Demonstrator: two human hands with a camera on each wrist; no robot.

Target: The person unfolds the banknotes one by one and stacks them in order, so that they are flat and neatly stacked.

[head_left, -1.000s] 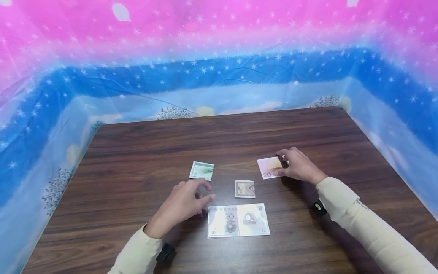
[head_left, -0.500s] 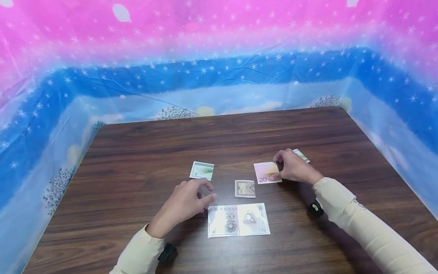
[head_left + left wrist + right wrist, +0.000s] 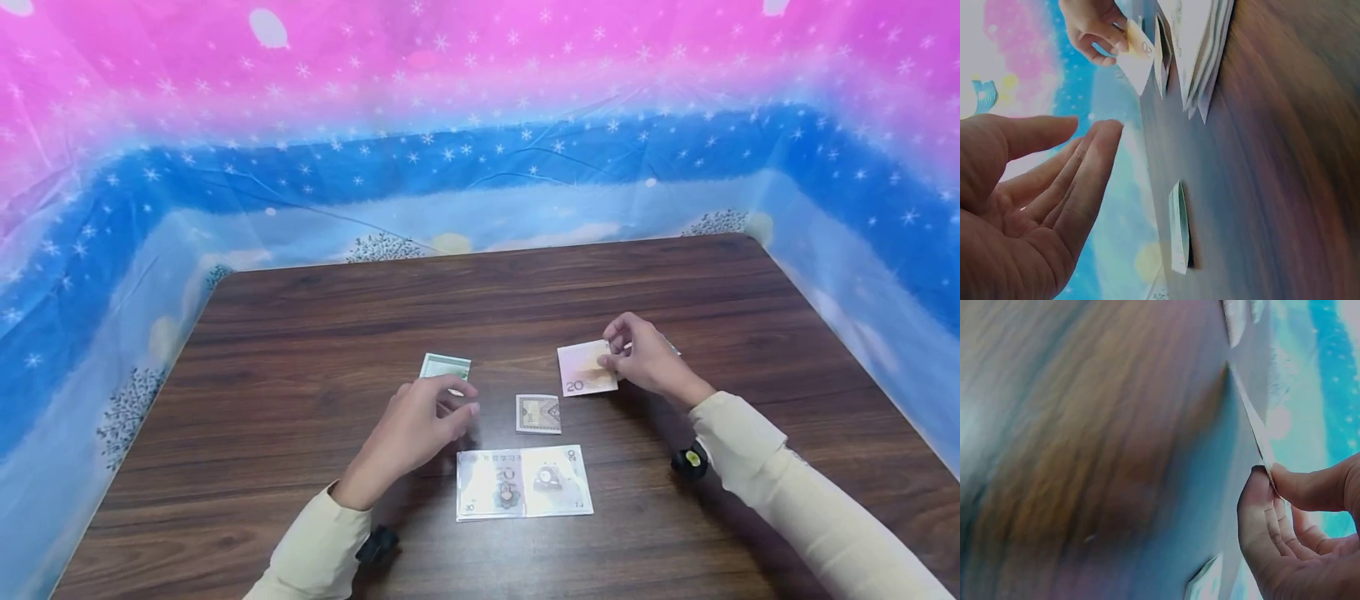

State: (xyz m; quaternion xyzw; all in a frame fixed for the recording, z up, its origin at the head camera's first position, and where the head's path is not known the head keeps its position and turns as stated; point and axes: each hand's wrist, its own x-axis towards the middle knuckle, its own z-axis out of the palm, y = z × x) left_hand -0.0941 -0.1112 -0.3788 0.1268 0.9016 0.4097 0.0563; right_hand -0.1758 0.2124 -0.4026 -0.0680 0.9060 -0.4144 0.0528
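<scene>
My right hand (image 3: pixel 651 358) pinches the right edge of a folded pink-and-yellow 20 banknote (image 3: pixel 581 371) between thumb and fingers. The right wrist view shows this banknote (image 3: pixel 1250 412) edge-on, tilted up over the table. My left hand (image 3: pixel 408 429) holds nothing, its fingers loosely bent; in the left wrist view, thumb and fingers (image 3: pixel 1088 181) stand apart. In the head view it overlaps a folded green banknote (image 3: pixel 444 365). Between the hands lies a small folded brown banknote (image 3: pixel 537 415). Nearer me is a stack of larger 20 banknotes (image 3: pixel 525 483).
Another folded greenish banknote (image 3: pixel 1205 579) lies beyond my right hand, mostly hidden in the head view. Everything rests on a dark wood-grain table (image 3: pixel 337 325). A pink and blue snowflake cloth (image 3: pixel 480 158) hangs around its far and side edges.
The right hand brings the pinched banknote slightly left, then a little upward in view, exposing and again mostly covering the greenish note behind. The left hand shifts slightly forward, over the green banknote in view.
</scene>
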